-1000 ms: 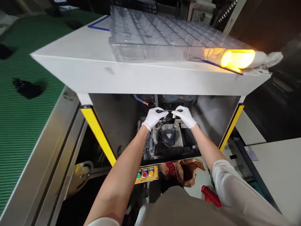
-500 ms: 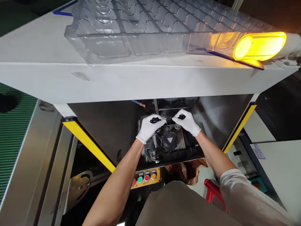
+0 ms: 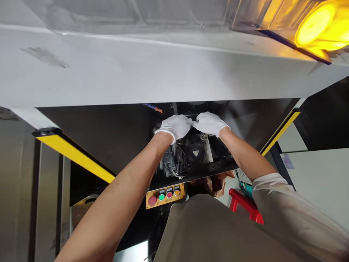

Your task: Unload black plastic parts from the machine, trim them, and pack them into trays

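My left hand [image 3: 178, 125], in a white glove, is curled with its back up over the far side of a dark machine fixture [image 3: 195, 154]. My right hand [image 3: 209, 123], gloved the same way, is closed opposite it. The fingertips of both hands come together or nearly touch over the fixture's far part. Small black parts showed in the curl of each hand half a second ago; the glove backs hide them now. On the fixture, a round black piece with a pale triangle label [image 3: 195, 153] faces up, with cables to its left.
Overhead runs a white machine edge [image 3: 163, 72] bearing a clear plastic tray [image 3: 136, 14] and a glowing yellow lamp [image 3: 317, 23]. Yellow strips [image 3: 76, 154] flank the opening. Below are a button panel [image 3: 165, 195], a brown bag [image 3: 215, 183] and a red stool [image 3: 245, 205].
My hands have turned palms down and inward, and their fingertips have met at the fixture's far side. The black parts went out of sight. The view has moved closer to the machine.
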A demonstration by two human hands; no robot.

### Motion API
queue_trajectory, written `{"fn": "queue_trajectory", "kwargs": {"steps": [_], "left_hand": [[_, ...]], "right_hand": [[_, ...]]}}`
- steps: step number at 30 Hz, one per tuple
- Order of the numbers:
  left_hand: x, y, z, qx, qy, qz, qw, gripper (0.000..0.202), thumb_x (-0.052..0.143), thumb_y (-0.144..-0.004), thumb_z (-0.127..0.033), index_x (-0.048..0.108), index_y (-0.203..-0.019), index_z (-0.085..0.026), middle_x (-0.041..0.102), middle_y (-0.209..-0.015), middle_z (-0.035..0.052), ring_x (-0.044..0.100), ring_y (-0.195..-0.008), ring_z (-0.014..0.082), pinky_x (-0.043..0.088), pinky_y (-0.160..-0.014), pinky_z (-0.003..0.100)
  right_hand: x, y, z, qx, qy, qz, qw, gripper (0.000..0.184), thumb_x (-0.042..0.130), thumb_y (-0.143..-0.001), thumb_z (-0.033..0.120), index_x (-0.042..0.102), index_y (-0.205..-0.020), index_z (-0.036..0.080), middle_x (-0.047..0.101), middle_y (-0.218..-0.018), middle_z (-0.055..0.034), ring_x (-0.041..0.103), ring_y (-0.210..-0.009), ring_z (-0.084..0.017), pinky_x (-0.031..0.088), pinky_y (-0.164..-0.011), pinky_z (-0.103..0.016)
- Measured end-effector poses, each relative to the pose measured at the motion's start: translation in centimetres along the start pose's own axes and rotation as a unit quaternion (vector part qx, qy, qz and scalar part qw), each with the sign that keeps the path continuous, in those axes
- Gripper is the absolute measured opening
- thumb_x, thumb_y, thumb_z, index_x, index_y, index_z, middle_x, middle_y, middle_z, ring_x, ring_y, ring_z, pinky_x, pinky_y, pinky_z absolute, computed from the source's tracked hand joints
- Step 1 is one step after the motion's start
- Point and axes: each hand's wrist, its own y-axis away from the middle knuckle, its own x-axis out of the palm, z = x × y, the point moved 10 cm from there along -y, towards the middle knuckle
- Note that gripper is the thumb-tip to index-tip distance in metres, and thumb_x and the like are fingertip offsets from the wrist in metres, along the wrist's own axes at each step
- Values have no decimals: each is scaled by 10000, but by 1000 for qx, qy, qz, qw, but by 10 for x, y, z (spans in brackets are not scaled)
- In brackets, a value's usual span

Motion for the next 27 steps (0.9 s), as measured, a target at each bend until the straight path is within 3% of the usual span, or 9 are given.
{"fn": "queue_trajectory", "kwargs": {"steps": [5,8,14,17,19,21,23,25,27], "left_hand": [[-1,2,5,20,63,-31,997,374,539,-899,-409,746,-689,-179,754,-763,118,702,-843,276,502,-839,337],[-3,7,11,27,114,-93,989,431,464,-941,-390,715,-667,-172,748,-748,95,674,-778,227,493,-796,308],[-19,20,23,-19,165,-232,959,319,554,-932,-361,709,-739,-159,742,-855,133,674,-936,279,463,-888,375],[-23,27,21,-58,188,-257,946,258,616,-937,-348,730,-862,-129,738,-960,181,678,-1048,335,455,-937,432],[-16,52,27,-72,216,-287,930,328,614,-968,-400,719,-1043,-98,725,-1090,223,660,-1140,362,450,-995,462],[8,102,41,-54,271,-329,903,456,621,-972,-446,648,-1260,-93,674,-1281,242,610,-1262,356,424,-1086,463],[62,176,64,-34,348,-337,874,498,646,-945,-443,607,-1357,-166,639,-1395,182,582,-1324,305,408,-1144,411],[149,266,101,-125,405,-270,865,327,676,-884,-470,714,-1117,-244,746,-1186,93,690,-1132,275,503,-1048,379],[228,376,136,-225,423,-248,842,260,650,-853,-487,731,-859,-240,774,-920,89,740,-905,313,579,-882,442]], "right_hand": [[-7,-2,-4,0,-24,-47,999,489,569,-953,591,781,-850,163,789,-932,-168,724,-869,-285,459,-688,-331],[-14,-1,-4,-11,-51,-103,993,438,617,-949,542,732,-736,176,749,-788,-116,668,-756,-230,410,-663,-317],[-36,4,-7,-22,-73,-229,971,363,598,-982,325,672,-687,127,669,-719,-69,608,-766,-173,374,-758,-315],[-48,12,-6,-21,-70,-245,967,324,616,-965,267,671,-695,97,656,-732,-86,639,-862,-208,390,-830,-344],[-49,35,3,-33,-69,-264,961,264,597,-981,245,697,-787,96,694,-828,-130,642,-995,-269,410,-918,-396],[-32,77,19,-59,-78,-287,953,256,506,-1032,267,717,-956,143,727,-1059,-171,584,-1188,-325,386,-1056,-473],[18,127,41,-100,-93,-275,952,319,408,-1064,325,714,-1065,235,705,-1256,-145,524,-1303,-332,334,-1172,-498],[98,171,65,-125,-98,-213,964,388,341,-1059,307,716,-1126,237,731,-1156,-149,604,-1204,-328,443,-1091,-500],[195,199,95,-152,-91,-106,978,409,471,-993,302,639,-1358,228,772,-1016,-98,707,-962,-288,561,-907,-422]]}}
